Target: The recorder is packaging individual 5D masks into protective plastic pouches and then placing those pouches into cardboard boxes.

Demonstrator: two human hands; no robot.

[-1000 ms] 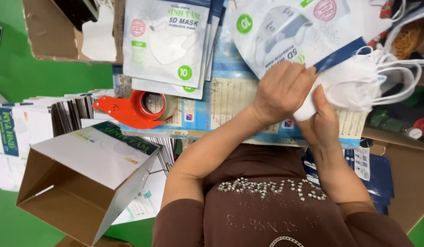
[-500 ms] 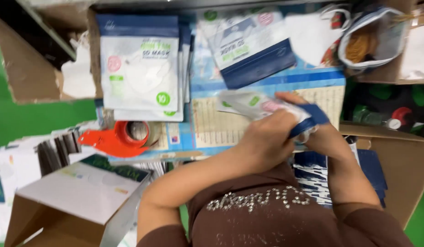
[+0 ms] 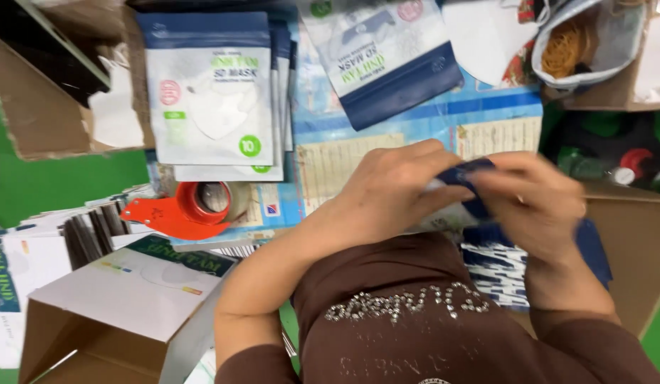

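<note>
Head view: we judge both hands, left hand point(image 3: 390, 188) and right hand point(image 3: 536, 206), clamped on the mask pouch point(image 3: 466, 178), sealing it; next needs firm pressing along its flap.

2 mask-pouch stacks point(image 3: 209, 92) point(image 3: 383, 60), 1 tape dispenser point(image 3: 184, 210), 1 box point(image 3: 109, 313).

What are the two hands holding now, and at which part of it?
Both the left hand and right hand pinch a mask pouch at its dark blue end; the rest is hidden by the hands.
</note>
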